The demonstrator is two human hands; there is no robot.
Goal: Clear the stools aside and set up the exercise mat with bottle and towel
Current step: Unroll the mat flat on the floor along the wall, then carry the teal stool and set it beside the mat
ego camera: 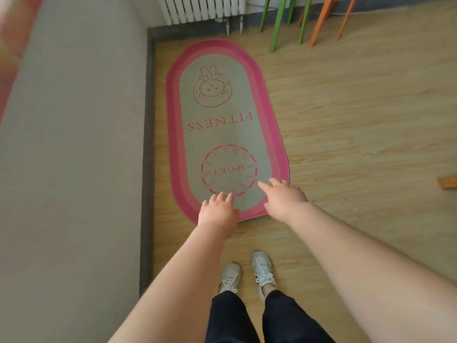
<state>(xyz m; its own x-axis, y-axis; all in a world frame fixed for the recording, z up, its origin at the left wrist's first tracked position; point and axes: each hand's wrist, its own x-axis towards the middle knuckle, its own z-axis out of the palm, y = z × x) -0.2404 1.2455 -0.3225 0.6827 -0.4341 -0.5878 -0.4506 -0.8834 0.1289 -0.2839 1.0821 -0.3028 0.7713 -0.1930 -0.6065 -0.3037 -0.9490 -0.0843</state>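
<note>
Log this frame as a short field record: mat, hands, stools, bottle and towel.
mat: pink-bordered oval exercise mat flat on the wood floor, beside the grey sofa
left hand: left hand open, over the mat's near end
right hand: right hand open, fingers spread over the near right edge
stools: green stool legs and orange stool legs by the radiator
bottle, towel: not in view

Mat: short-pile cloth, matt, printed pink. Floor: wood-look planks, smooth, slight sheen. Stool legs at 1 o'clock: glossy green and orange. Radiator at 12: white painted metal.
</note>
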